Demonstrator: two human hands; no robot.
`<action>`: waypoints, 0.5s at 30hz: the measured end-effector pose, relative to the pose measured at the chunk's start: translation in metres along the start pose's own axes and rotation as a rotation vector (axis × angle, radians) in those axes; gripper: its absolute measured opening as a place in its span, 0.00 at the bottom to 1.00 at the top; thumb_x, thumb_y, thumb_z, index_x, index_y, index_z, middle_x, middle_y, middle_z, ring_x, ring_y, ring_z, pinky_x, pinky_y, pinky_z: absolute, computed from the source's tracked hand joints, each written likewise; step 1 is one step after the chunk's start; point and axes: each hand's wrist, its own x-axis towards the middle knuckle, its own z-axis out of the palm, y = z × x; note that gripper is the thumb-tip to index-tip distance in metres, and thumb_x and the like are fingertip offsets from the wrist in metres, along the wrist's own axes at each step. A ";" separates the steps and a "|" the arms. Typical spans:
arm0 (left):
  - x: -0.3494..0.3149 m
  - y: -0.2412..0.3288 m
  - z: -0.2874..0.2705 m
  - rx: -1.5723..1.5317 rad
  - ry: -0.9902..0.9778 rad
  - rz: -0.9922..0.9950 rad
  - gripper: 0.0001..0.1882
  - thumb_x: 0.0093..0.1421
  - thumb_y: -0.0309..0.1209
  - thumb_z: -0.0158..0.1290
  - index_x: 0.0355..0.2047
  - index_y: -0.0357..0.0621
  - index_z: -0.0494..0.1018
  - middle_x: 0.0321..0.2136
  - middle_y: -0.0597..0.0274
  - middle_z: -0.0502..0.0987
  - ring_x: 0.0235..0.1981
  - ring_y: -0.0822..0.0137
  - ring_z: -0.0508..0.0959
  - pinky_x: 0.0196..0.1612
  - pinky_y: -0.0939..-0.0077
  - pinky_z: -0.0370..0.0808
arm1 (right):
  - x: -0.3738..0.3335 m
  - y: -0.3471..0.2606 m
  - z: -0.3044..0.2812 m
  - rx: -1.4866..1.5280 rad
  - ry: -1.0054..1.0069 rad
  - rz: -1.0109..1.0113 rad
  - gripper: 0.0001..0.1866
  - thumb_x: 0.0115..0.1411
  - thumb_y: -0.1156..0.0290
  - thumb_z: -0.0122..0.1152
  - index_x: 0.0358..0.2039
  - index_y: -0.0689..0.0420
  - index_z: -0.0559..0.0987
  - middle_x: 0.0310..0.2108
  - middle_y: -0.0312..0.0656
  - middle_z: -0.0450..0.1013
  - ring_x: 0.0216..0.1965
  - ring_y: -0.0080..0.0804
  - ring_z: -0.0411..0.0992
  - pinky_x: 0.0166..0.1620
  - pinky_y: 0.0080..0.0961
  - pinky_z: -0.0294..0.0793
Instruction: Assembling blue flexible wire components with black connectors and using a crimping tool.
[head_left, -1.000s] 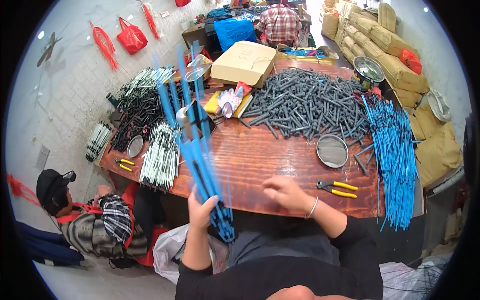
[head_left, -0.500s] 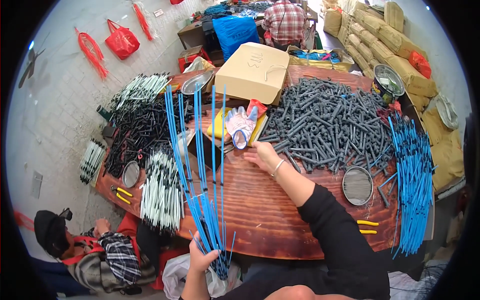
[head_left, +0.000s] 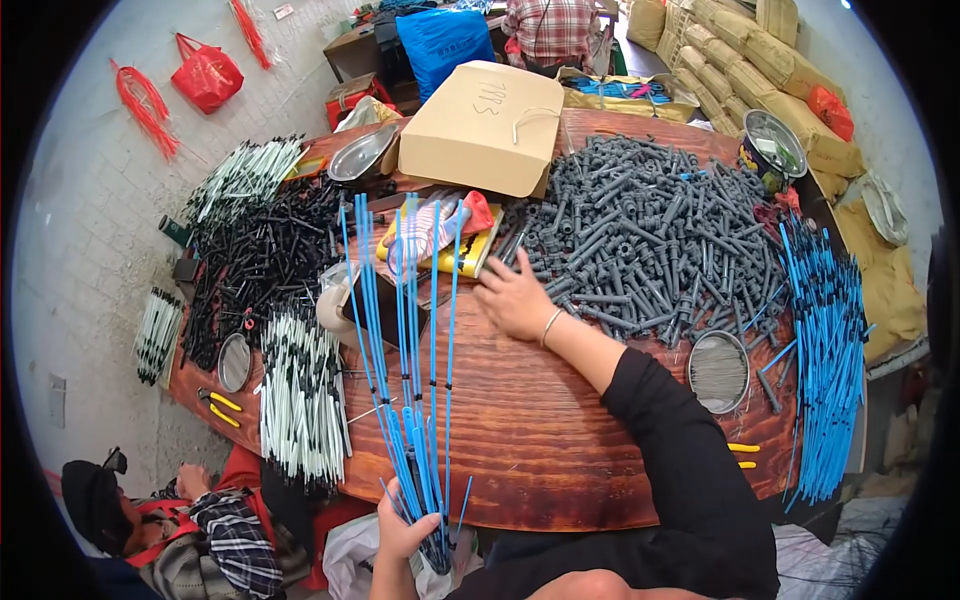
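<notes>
My left hand (head_left: 402, 528) is closed around the lower end of a bundle of thin blue rods (head_left: 412, 420) with black fittings. The rods stand up and fan out over the near table edge. My right hand (head_left: 516, 298) is over the table, palm down, fingers apart, with nothing visible in it. Its fingertips are at the near corner of a flat yellow item (head_left: 470, 250), close to the grey plastic tube pieces (head_left: 650, 240); contact is hard to tell. A striped work glove (head_left: 432, 228) with a red part lies on the yellow item, partly behind the rods.
White rods (head_left: 300, 395) and black parts (head_left: 265, 255) lie left; blue rods (head_left: 828, 370) lie right. A dish of pins (head_left: 718, 372), yellow-handled pliers (head_left: 220, 405) and a cardboard box (head_left: 482, 130) are on the table (head_left: 560, 430). One person (head_left: 215, 530) sits left, another (head_left: 550, 32) beyond.
The glove and yellow item have shifted left, away from the grey pieces. My right hand's fingers have spread and turned toward the far side. The whole view has shifted slightly.
</notes>
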 end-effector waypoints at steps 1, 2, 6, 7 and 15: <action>0.001 0.002 0.002 0.002 0.001 -0.001 0.35 0.41 0.30 0.64 0.49 0.34 0.63 0.34 0.63 0.73 0.34 0.74 0.75 0.39 0.79 0.72 | 0.000 0.009 0.002 -0.024 -0.015 0.027 0.16 0.52 0.63 0.53 0.42 0.50 0.75 0.49 0.39 0.67 0.55 0.41 0.60 0.57 0.63 0.47; 0.002 0.007 0.006 0.037 0.011 -0.011 0.35 0.41 0.30 0.64 0.49 0.34 0.63 0.35 0.63 0.73 0.34 0.73 0.75 0.39 0.78 0.72 | -0.001 0.020 0.002 -0.048 -0.029 0.055 0.17 0.52 0.62 0.53 0.43 0.49 0.75 0.50 0.38 0.66 0.56 0.40 0.59 0.57 0.65 0.45; 0.004 0.006 0.007 0.213 0.017 -0.038 0.35 0.41 0.29 0.63 0.49 0.33 0.63 0.36 0.62 0.74 0.35 0.71 0.75 0.40 0.75 0.72 | -0.018 0.053 -0.006 -0.108 -0.034 0.092 0.16 0.53 0.61 0.52 0.42 0.48 0.76 0.50 0.40 0.66 0.57 0.41 0.57 0.57 0.65 0.43; 0.007 0.002 0.002 0.318 0.003 -0.041 0.34 0.41 0.29 0.63 0.49 0.33 0.63 0.36 0.61 0.74 0.35 0.70 0.75 0.40 0.75 0.72 | -0.022 0.060 -0.009 -0.126 -0.028 0.094 0.16 0.53 0.61 0.51 0.42 0.47 0.76 0.50 0.41 0.66 0.58 0.42 0.57 0.57 0.65 0.43; 0.014 0.001 0.032 0.818 0.133 0.002 0.32 0.42 0.28 0.61 0.48 0.32 0.63 0.33 0.53 0.76 0.34 0.67 0.77 0.40 0.73 0.73 | -0.044 0.091 -0.027 -0.198 0.023 0.210 0.16 0.54 0.60 0.53 0.44 0.45 0.75 0.50 0.39 0.65 0.56 0.43 0.58 0.57 0.64 0.45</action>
